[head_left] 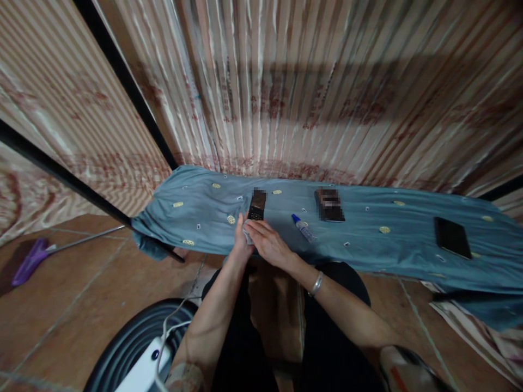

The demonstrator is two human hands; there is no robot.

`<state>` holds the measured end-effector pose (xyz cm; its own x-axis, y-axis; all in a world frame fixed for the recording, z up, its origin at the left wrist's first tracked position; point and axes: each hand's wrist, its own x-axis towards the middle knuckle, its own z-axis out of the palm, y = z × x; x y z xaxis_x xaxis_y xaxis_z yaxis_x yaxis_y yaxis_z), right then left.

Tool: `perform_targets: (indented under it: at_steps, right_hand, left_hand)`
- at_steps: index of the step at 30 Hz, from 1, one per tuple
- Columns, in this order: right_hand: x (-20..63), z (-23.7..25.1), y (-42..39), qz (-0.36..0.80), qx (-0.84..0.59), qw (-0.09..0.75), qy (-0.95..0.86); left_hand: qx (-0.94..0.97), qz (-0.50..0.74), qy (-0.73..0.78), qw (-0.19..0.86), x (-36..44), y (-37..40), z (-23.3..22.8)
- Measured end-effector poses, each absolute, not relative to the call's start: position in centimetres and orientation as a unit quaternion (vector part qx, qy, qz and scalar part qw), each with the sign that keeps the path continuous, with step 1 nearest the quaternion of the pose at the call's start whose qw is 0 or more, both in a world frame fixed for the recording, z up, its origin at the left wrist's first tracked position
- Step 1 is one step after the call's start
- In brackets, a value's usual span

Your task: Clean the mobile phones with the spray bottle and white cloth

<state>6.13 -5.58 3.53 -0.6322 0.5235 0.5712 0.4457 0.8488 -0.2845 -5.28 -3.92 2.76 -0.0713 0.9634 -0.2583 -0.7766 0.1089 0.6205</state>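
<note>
Power strip point(145, 370): white, lowest in view, cable running up from it; lies on a dark round object point(122, 343).
Legs: dark trousers, either side of a bare strip of tiled floor point(81, 283).
Bracelet point(316, 283): silver, on right wrist.
Right hand point(268, 243): palm down at near edge of tabletop, fingers pressed together, laid over the left hand's fingers and the pale thing between them.
Left hand point(241, 242): fingers curled, pinching a small pale cloth or wipe point(246, 234); exact grip partly hidden by the right hand.
Phone point(257, 206): dark keypad handset, lying flat on the tabletop just beyond both hands; left fingertips touching or nearly touching its near end, cannot tell which.
Bottle point(303, 227): small, clear, blue cap, lying on its side just right of the hands.
Tabletop point(368, 245): covered by blue-grey cloth with small yellow motifs.
Second device point(329, 205): dark, flat, beyond the bottle.
Third device point(452, 237): black slab, far right, well apart.
Broom point(30, 261): purple, on floor, far left.
Curtain point(286, 98): striped, pinkish, behind tabletop.
</note>
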Motion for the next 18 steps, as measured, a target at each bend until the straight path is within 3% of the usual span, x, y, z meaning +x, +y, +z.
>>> perform_targets:
  at_steps: [7, 12, 18]
  right_hand:
    - [6.9, 3.4, -6.7, 0.049, -0.267, 0.295, -0.916]
    - [7.2, 1.8, -8.3, 0.077, -0.278, 0.324, -0.901]
    - [6.0, 0.4, -8.5, 0.081, -0.286, 0.35, -0.888]
  left_hand:
    - [0.053, 0.64, 0.333, 0.69, -6.6, -6.0, 2.8]
    - [0.044, 0.606, 0.335, 0.721, -7.6, -7.7, 2.1]
    - [0.032, 0.649, 0.344, 0.678, -7.6, -8.4, 1.7]
